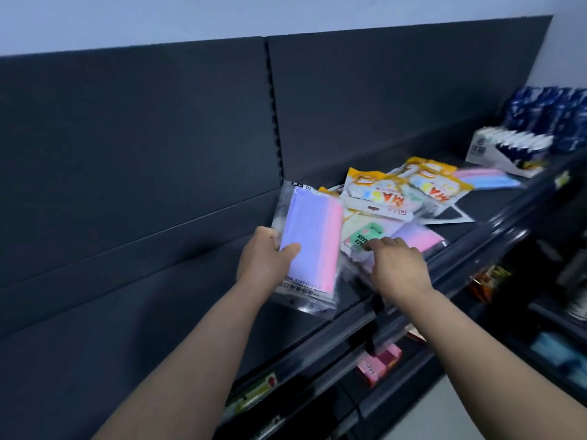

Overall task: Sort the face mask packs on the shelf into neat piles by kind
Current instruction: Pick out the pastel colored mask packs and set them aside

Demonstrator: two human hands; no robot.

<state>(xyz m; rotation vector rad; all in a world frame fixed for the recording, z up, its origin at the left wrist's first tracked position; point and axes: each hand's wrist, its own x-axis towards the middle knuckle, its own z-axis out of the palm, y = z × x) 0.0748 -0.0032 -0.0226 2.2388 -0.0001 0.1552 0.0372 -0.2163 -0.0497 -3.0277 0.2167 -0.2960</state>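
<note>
Yellow mask packs (379,193) over green pack (365,238)

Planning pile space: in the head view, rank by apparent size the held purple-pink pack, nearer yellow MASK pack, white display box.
Largest: purple-pink pack, though nearest the camera.
Then yellow MASK pack and white display box: alike, unranked.

Noted: "MASK", inverted, on the left yellow-topped pack (379,195) and the right yellow-topped pack (440,187). "FACE MASK" on the green-label pack (365,238). "10" and "DISPOSABLE" on the purple-pink pack (309,236) in my left hand (263,262).
</note>
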